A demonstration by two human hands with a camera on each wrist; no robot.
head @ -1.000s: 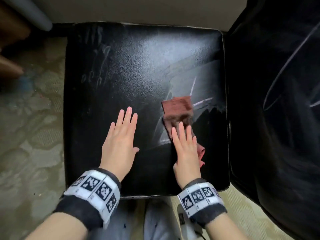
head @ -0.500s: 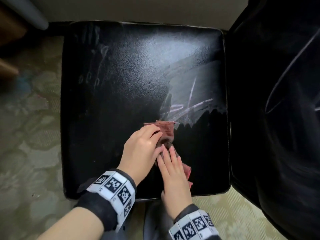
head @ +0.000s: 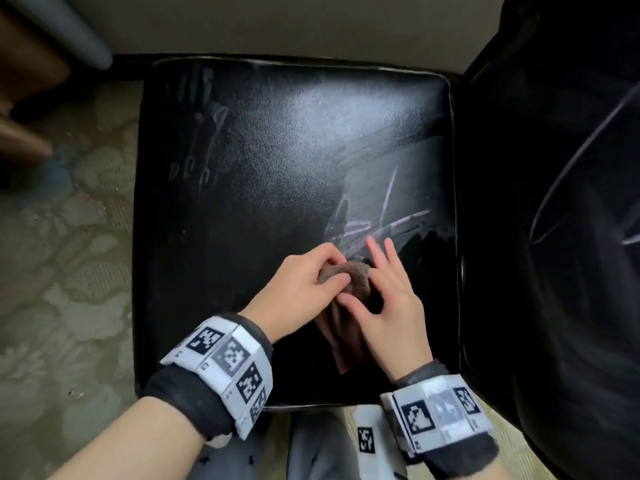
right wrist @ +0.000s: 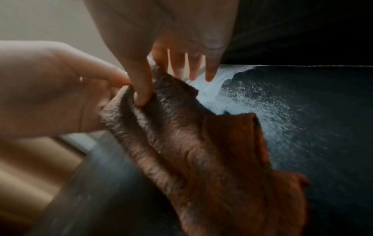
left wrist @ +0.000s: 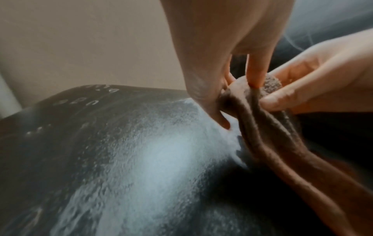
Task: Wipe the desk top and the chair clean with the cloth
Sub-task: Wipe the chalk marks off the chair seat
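Observation:
A reddish-brown cloth is bunched up above the front right part of the black chair seat. My left hand pinches its raised fold from the left. My right hand pinches it from the right between thumb and forefinger, the other fingers straight. In the left wrist view the cloth hangs from my left hand down to the seat. In the right wrist view my thumb presses into the cloth. White dusty streaks mark the seat just beyond the hands.
The black chair back rises along the right, with thin pale lines on it. Patterned carpet lies to the left, a beige wall behind. Brown furniture and a grey bar stand at the top left. My knees are below the seat's front edge.
A second ago my left hand lay flat on the seat and my right pressed the spread cloth. Both hands have since come together, gathered the cloth and lifted its fold.

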